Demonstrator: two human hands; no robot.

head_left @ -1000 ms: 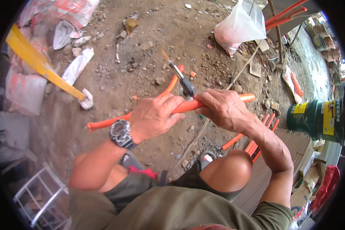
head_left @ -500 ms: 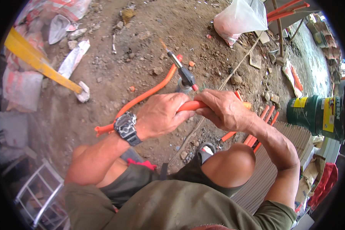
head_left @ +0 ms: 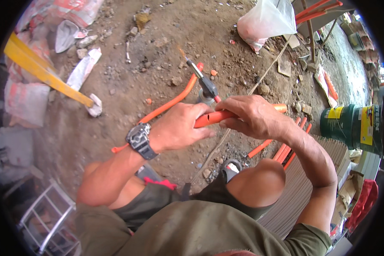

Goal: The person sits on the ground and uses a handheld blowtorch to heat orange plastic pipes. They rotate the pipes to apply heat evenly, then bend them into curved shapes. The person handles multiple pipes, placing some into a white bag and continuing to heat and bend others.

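An orange plastic pipe (head_left: 216,118) lies between my two hands, with a small dark slit near its left part. My left hand (head_left: 177,127), with a watch on its wrist, holds the pipe's left part between thumb and fingers. Wrapped over the pipe from above is my right hand (head_left: 254,116); an orange pipe end (head_left: 280,108) shows just beyond it. Just past my hands stands a blow torch (head_left: 208,87), its nozzle tilted up to the left with a small flame (head_left: 182,53) at the tip. The torch's lower part is hidden behind my hands.
A bent orange pipe (head_left: 168,105) lies on the dirt, passing behind my left wrist. More orange pipes (head_left: 286,147) lie right of my knee, by stacked ribbed sheets (head_left: 301,179). Green buckets (head_left: 350,128) stand at right, a yellow bar (head_left: 51,77) at left.
My hands have shifted slightly and the pipe has turned, so a dark slit now shows beside my left fingers. The left fingers have loosened a little; the torch stays lit.
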